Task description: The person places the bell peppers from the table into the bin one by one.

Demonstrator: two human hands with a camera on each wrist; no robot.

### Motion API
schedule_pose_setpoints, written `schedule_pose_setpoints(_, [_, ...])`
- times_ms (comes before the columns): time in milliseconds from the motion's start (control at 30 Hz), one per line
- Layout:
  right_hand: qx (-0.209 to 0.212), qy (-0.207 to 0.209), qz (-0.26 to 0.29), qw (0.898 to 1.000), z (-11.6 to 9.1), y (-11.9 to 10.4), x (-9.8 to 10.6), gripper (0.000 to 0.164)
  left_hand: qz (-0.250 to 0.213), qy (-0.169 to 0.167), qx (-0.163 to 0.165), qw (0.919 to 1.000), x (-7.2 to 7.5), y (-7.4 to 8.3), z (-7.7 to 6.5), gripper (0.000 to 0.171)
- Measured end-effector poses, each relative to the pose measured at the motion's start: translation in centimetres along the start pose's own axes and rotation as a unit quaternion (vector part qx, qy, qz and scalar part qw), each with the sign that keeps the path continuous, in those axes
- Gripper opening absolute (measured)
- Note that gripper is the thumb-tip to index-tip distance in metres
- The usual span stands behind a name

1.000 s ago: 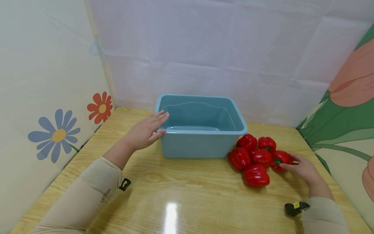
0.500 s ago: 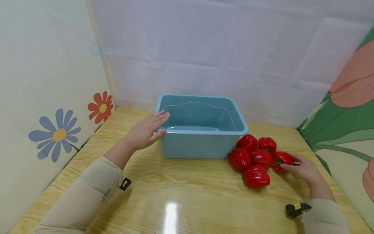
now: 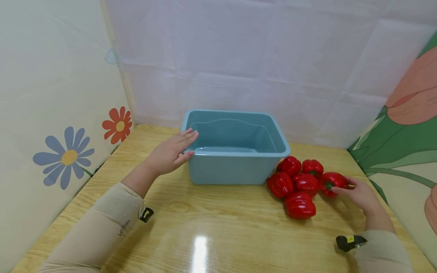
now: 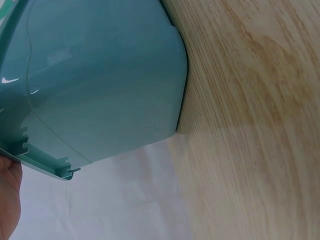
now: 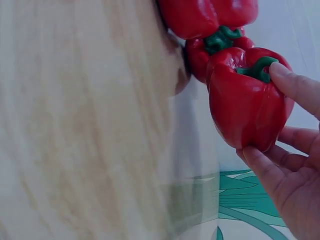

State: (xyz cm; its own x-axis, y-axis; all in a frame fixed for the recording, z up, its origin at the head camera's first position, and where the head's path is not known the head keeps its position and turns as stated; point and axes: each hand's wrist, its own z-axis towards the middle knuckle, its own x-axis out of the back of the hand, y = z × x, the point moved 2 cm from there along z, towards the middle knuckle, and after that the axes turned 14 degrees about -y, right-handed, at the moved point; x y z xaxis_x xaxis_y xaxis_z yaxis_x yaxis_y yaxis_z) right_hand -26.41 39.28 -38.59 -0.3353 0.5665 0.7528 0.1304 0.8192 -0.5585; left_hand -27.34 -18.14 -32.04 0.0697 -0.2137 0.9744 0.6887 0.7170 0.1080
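Observation:
My right hand (image 3: 358, 195) holds a red bell pepper (image 3: 332, 183) at the right end of a cluster. In the right wrist view, the thumb presses beside the green stem of that bell pepper (image 5: 247, 107), and the fingers curl against its lower end. Several more red bell peppers (image 3: 305, 184) lie bunched to its left. My left hand (image 3: 167, 153) rests with straight fingers on the left rim of a blue plastic bin (image 3: 232, 168). From the left wrist, the side of the bin (image 4: 110, 75) fills much of the view, and only part of the hand shows.
The wooden table (image 3: 170, 227) stands against a pale cloth backdrop (image 3: 239, 57). Flower-printed panels rise at the left and right sides. The cluster of peppers touches or nearly touches the bin's right front corner. The bin's inside shows no contents.
My right hand has shifted slightly to the right, and the held bell pepper has moved up and right, away from its neighbours. The left hand and the bin have stayed still.

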Motion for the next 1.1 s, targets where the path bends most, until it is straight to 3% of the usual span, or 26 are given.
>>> schedule_pose_setpoints(500, [0.051, 0.066, -0.01, 0.996, -0.8, -2.8, 2.1, 0.089, -0.002, 0.005, -0.002, 1.0, 0.0, 0.0, 0.0, 0.057])
schedule_pose_setpoints(800, [0.077, 0.078, 0.016, 0.994, -1.1, -5.2, 2.9, 0.086, 0.0, 0.006, -0.007, 1.0, 0.0, 0.0, 0.0, 0.057])
schedule_pose_setpoints(1100, [0.079, 0.081, 0.003, 0.994, -1.4, -7.8, 3.8, 0.091, -0.01, -0.004, 0.0, 0.9999, 0.2, 0.0, 0.1, 0.058])
